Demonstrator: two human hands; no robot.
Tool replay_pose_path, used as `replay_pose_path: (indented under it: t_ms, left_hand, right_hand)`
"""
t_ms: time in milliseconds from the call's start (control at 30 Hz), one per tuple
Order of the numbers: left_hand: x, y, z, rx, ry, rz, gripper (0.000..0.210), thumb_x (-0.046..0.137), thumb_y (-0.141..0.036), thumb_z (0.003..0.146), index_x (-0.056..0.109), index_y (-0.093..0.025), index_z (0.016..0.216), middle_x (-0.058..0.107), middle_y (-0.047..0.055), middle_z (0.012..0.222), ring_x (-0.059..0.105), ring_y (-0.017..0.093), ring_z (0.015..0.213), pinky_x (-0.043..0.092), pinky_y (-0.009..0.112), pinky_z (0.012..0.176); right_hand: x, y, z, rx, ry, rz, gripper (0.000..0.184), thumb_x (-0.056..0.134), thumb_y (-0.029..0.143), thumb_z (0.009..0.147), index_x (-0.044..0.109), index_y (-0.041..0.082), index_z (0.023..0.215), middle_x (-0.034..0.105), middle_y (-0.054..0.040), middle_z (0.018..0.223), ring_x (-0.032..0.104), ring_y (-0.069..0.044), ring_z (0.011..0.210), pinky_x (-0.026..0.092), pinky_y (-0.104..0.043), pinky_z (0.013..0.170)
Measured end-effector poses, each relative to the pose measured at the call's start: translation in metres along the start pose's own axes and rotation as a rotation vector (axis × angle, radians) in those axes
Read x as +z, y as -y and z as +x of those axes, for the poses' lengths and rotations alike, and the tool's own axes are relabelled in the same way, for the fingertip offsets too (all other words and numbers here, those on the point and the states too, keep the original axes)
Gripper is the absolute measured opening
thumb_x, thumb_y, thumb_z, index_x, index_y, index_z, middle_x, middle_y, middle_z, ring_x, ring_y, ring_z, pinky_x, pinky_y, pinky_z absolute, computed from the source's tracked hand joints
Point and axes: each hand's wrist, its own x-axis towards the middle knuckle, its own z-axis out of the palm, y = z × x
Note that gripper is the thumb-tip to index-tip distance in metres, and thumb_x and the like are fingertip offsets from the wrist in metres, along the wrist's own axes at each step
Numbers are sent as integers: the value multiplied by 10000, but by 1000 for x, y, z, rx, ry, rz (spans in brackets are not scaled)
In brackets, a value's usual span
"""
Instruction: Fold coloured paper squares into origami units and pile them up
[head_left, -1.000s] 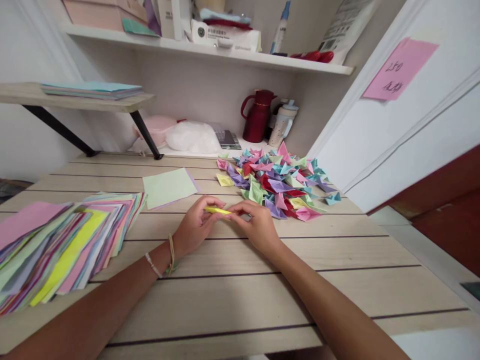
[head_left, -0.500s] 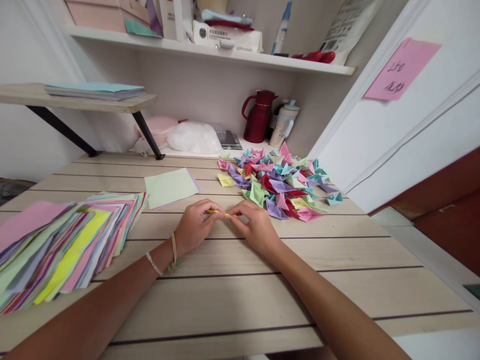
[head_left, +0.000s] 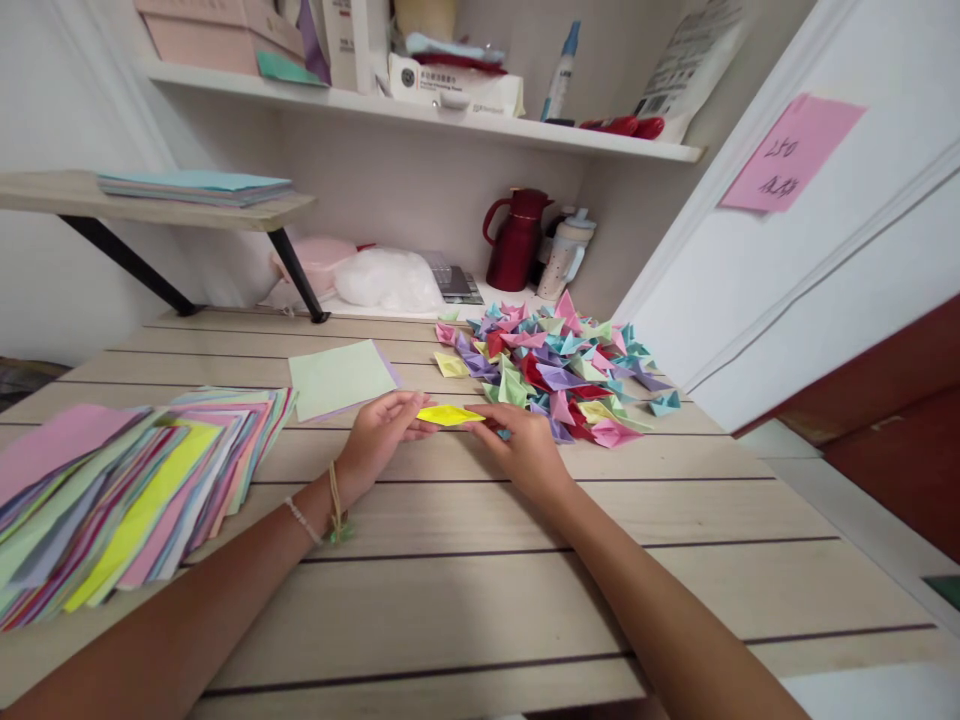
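A folded piece of bright yellow paper (head_left: 450, 415), pointed at both ends, is held level just above the table between my two hands. My left hand (head_left: 381, 432) pinches its left tip, and my right hand (head_left: 525, 442) grips the right tip between thumb and fingers. Behind my right hand lies a heap of folded paper boats (head_left: 559, 375) in pink, purple, red, green, blue and yellow. Sheets of pale green paper (head_left: 341, 378), with a purple edge showing beneath, lie flat beyond my left hand.
A fanned stack of coloured paper (head_left: 150, 500) covers the table's left side. At the back left stands a small raised shelf (head_left: 217, 212) on black legs. A red jug (head_left: 517, 240) and a pale bottle (head_left: 568, 255) stand behind the boats, below a white shelf (head_left: 420, 112).
The yellow paper showed as a thin edge before; now its wider, flat diamond-like face shows. My hands have drawn slightly apart at its ends.
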Motion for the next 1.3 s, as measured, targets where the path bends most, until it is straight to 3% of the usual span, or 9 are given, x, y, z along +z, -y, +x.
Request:
replay_pose_path:
  t_ms: [200, 400, 567, 667, 800, 867, 1000, 1100, 1300]
  left_hand:
    - [0, 7, 1, -20, 2, 61, 329, 641, -367, 725, 669, -107, 924, 721, 80, 858, 692, 203, 740, 551, 342, 760]
    - [1, 15, 0, 69, -14, 151, 333, 628, -390, 718, 693, -130, 916, 712, 58, 957, 678, 219, 793, 550, 358, 768]
    - [-2, 6, -5, 199, -28, 242, 426, 485, -424, 821, 594, -146, 1125, 681, 94, 1050, 672, 219, 827, 551, 343, 715]
    - [-16, -4, -3, 392, -114, 577, 385, 456, -393, 844, 581, -182, 1140, 678, 95, 1049, 660, 223, 864, 511, 351, 794]
    - [-43, -10, 9, 607, -256, 1150, 391, 537, -374, 788, 597, -178, 1121, 609, 122, 1174, 487, 284, 1165, 348, 408, 997]
    - [-55, -9, 14, 518, -265, 1328, 532, 600, -432, 720, 566, -148, 1169, 553, 151, 1252, 396, 319, 1243, 317, 423, 1010]
    - [-69, -8, 17, 195, -223, 1433, 507, 493, -529, 761, 610, -187, 1117, 611, 127, 1191, 542, 313, 1099, 419, 381, 866]
    - [-72, -12, 16, 175, -235, 1488, 442, 433, -514, 802, 643, -227, 1065, 675, 97, 1084, 601, 295, 995, 431, 349, 780]
    - [-63, -17, 11, 255, -195, 1641, 374, 339, -385, 863, 683, -255, 928, 717, 86, 916, 634, 272, 846, 403, 323, 664]
  right_hand:
    - [2, -5, 1, 29, 16, -5, 279, 489, 195, 864, 635, 155, 1098, 693, -95, 1001, 658, -203, 848, 515, -309, 753]
    - [6, -4, 1, -141, 81, 104, 322, 516, 160, 851, 603, 224, 1154, 684, -55, 1035, 634, -181, 941, 495, -290, 830]
    - [4, -4, 2, -128, -8, 125, 249, 536, 180, 844, 672, 249, 1040, 704, -45, 946, 645, -177, 872, 508, -290, 778]
    - [-5, -6, 4, -56, -114, 49, 206, 548, 223, 836, 697, 251, 977, 706, -42, 871, 643, -180, 784, 509, -294, 698]
    - [-24, -17, 7, 81, -383, -57, 238, 522, 330, 844, 691, 242, 987, 703, -47, 884, 631, -192, 760, 485, -307, 679]
    - [-36, -26, 10, 164, -519, -72, 300, 492, 382, 848, 677, 220, 1021, 700, -59, 899, 625, -194, 745, 475, -305, 661]
    - [-52, -43, 12, 349, -611, -164, 382, 452, 459, 844, 696, 190, 960, 700, -66, 849, 602, -189, 656, 436, -313, 651]
    - [-55, -50, 12, 405, -565, -285, 419, 444, 492, 831, 711, 176, 900, 684, -78, 796, 570, -188, 604, 395, -314, 618]
    - [-49, -51, 11, 330, -568, -356, 414, 424, 463, 845, 706, 161, 876, 635, -77, 734, 535, -187, 612, 365, -300, 593]
